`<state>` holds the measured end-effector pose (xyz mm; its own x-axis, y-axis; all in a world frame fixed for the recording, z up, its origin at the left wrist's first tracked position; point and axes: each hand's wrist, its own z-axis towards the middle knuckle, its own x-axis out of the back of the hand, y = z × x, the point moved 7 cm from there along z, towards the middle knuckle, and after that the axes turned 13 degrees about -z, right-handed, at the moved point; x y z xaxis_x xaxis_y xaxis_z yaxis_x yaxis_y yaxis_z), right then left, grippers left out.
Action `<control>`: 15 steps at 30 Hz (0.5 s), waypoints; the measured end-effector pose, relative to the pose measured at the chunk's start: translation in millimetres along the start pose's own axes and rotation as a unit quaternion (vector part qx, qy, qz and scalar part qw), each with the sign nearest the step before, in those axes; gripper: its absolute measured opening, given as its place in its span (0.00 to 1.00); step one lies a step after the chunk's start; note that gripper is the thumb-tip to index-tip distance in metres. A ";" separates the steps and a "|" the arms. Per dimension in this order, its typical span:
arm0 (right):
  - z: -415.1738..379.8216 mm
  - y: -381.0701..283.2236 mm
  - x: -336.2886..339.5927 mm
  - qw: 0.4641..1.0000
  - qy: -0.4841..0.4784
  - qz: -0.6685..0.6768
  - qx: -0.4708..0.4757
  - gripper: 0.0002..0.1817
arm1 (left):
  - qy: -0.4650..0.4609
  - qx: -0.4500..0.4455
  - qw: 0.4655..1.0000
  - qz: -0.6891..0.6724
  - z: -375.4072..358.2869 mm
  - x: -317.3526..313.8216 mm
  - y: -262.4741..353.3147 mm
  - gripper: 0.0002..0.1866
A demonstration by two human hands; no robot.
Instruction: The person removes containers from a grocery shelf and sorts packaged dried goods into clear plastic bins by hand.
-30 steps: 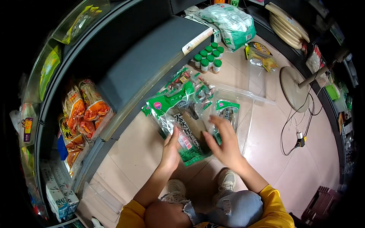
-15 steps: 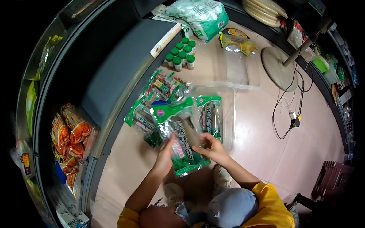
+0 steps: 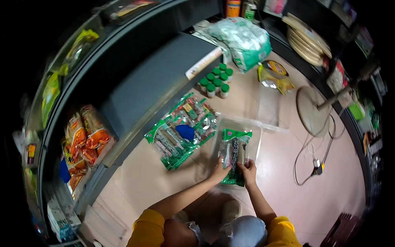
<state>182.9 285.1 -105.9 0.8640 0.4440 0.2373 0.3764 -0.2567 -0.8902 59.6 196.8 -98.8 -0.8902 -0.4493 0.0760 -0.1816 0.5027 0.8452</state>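
Note:
My left hand (image 3: 219, 173) and my right hand (image 3: 249, 169) both grip the near end of a green and clear food packet (image 3: 234, 154). The packet lies inside a clear plastic bin (image 3: 256, 136) on the floor. To the left of the bin sits a pile of similar green packets (image 3: 181, 129) with a blue label showing on top. My knees and yellow sleeves are at the bottom of the view.
Several small green-capped jars (image 3: 214, 80) stand beyond the pile, by a large white and green sack (image 3: 245, 39). Orange snack bags (image 3: 84, 138) fill the low shelf at left. A fan base (image 3: 312, 109) and a cable with plug (image 3: 316, 162) lie right.
Both hands carried the green packet from above the pile rightward and set it down in the clear bin. The pile stays on the floor.

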 end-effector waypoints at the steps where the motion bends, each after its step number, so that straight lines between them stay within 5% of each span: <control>1: 8.7 7.7 -3.4 1.000 0.016 0.013 0.002 0.14 | 0.014 0.004 1.000 -0.002 1.0 1.3 1.4 0.36; 8: 36.3 32.7 -30.4 1.000 0.002 -0.023 -0.005 0.21 | -0.105 0.051 0.986 -0.120 -10.9 6.1 -19.1 0.24; 10: 38.1 41.8 -34.5 0.998 -0.007 -0.054 -0.016 0.22 | -0.098 0.024 0.994 -0.048 -16.5 16.9 -11.3 0.20; 13: 33.4 25.8 -29.5 0.977 -0.026 -0.211 0.033 0.30 | -0.124 0.067 0.986 -0.091 -16.3 22.2 -23.5 0.17; 15: 30.9 6.7 -22.3 0.974 0.017 -0.205 0.098 0.29 | -0.113 0.006 0.990 -0.083 -20.6 38.9 -13.7 0.18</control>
<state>155.8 300.0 -129.1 0.6666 0.4455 0.5977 0.6234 0.1065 -0.7746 36.0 157.2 -96.5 -0.9178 -0.3510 -0.1855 -0.3380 0.4454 0.8291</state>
